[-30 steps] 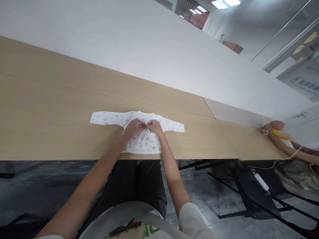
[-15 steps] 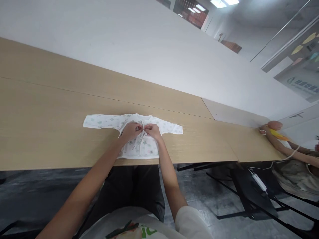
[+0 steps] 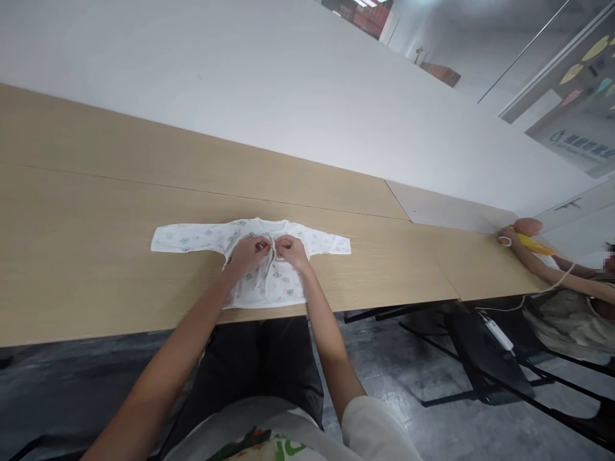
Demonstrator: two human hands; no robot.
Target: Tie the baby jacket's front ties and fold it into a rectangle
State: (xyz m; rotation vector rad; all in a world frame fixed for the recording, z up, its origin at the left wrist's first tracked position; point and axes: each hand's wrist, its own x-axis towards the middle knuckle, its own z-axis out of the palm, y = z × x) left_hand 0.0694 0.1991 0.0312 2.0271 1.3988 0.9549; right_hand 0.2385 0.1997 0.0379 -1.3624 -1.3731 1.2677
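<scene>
A small white baby jacket (image 3: 283,282) with a scattered print lies spread on the table, its neck facing away from me and both sleeves stretched sideways. My left hand (image 3: 250,253) pinches the edge of the front opening near the chest, its fingers closed. Just across the opening, my right hand (image 3: 290,251) is closed in a pinch on the other front edge. The fingertips of both hands almost meet, and any fastener between them is too small to make out.
The long wooden table (image 3: 96,275) runs along a white wall (image 3: 240,83). At the far right a person's arms (image 3: 533,262) rest by a doll (image 3: 531,234) in yellow. A black folding chair (image 3: 480,352) holds a white power strip (image 3: 498,334) with a cable.
My fingertips have drawn slightly apart at the front opening, which shows a little more between them. The whole view has tilted slightly; the jacket stays in place on the table.
</scene>
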